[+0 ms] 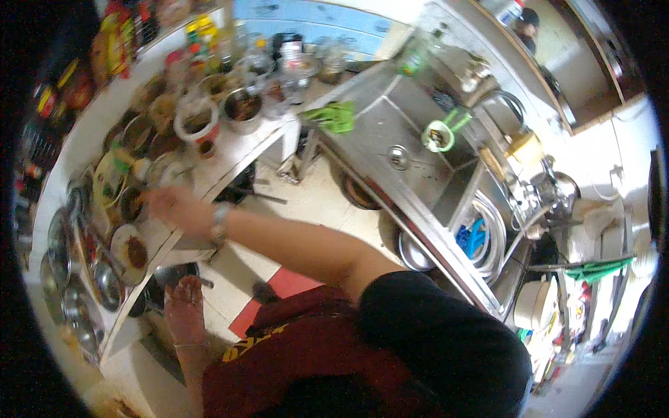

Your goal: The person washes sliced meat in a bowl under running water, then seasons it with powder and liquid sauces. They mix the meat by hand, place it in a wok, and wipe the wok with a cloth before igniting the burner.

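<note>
My right hand (180,209) reaches over the front part of a crowded white counter (235,162), beside a dark bowl (130,204). It is blurred, and whether its fingers touch or hold anything cannot be told. My left hand (185,305) hangs just off the counter's edge with its fingers extended and nothing seen in it. Near the right hand lie a pale plate or lid (170,170) and a bowl with brown contents (130,252). Farther back stand a white tub with dark contents (196,123) and a metal container (243,107).
A steel sink (397,120) stands to the right, with a green cloth (334,116) on its corner and a green strainer (438,136) inside. Coiled hose (491,240) lies beside it. Metal pans (107,285) crowd the counter's left end. A metal basin (415,251) sits below the sink.
</note>
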